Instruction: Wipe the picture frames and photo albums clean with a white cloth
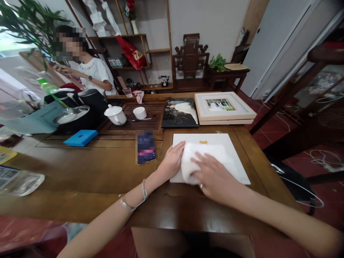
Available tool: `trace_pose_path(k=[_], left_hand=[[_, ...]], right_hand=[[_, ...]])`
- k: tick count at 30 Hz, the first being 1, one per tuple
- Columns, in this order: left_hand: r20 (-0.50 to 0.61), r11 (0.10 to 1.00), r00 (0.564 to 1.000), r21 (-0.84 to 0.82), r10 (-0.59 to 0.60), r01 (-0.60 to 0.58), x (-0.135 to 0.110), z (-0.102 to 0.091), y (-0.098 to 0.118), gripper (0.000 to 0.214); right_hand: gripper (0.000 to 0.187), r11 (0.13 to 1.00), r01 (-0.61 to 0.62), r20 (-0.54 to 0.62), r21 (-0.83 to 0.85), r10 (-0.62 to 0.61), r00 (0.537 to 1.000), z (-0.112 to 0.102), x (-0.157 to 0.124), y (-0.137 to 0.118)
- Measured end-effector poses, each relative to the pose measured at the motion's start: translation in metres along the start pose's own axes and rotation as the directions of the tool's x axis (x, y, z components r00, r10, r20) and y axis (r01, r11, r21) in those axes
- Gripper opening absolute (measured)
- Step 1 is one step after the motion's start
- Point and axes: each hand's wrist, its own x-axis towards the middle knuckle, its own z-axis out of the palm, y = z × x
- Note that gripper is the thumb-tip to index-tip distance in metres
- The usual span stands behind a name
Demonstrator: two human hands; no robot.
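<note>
A flat white board [233, 157] with a small gold clasp at its far edge lies on the wooden table [88, 172]. A folded white cloth [206, 154] rests on it. My right hand [215, 177] lies flat on the cloth with its fingers stretched out and pressing down. My left hand [173, 159] rests on the board's left edge, its fingers curled against the cloth's left side. A phone [146, 147] lies just left of my left hand.
Beyond the board lie a dark photo print [180, 113] and a white framed picture [224, 107]. A tea tray with a white teapot [115, 114] and cup [140, 113] sits at the back. A person [88, 71] sits at the far left. A blue box [80, 137] lies left of the phone.
</note>
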Motion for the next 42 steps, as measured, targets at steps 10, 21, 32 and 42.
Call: trace_pose_path(k=[10, 21, 32, 42], left_hand=[[0.06, 0.999, 0.997, 0.005, -0.038, 0.038, 0.0, -0.003, 0.001, 0.044], [0.072, 0.997, 0.995, 0.046, -0.063, 0.06, 0.001, -0.002, 0.004, 0.044], [0.058, 0.997, 0.997, 0.056, -0.054, 0.051, 0.002, -0.004, 0.007, 0.043], [0.069, 0.997, 0.996, 0.053, -0.057, 0.054, 0.001, -0.003, 0.005, 0.044]], right_hand=[[0.029, 0.852, -0.098, -0.269, -0.514, -0.052, 0.962, 0.045, 0.016, -0.043], [0.027, 0.981, -0.085, -0.019, -0.176, 0.082, 0.996, -0.006, 0.016, 0.015], [0.028, 0.989, 0.15, 0.031, -0.006, -0.149, 0.988, 0.003, -0.008, 0.021], [0.043, 0.989, 0.124, -0.097, 0.086, -0.116, 0.989, 0.008, -0.021, 0.06]])
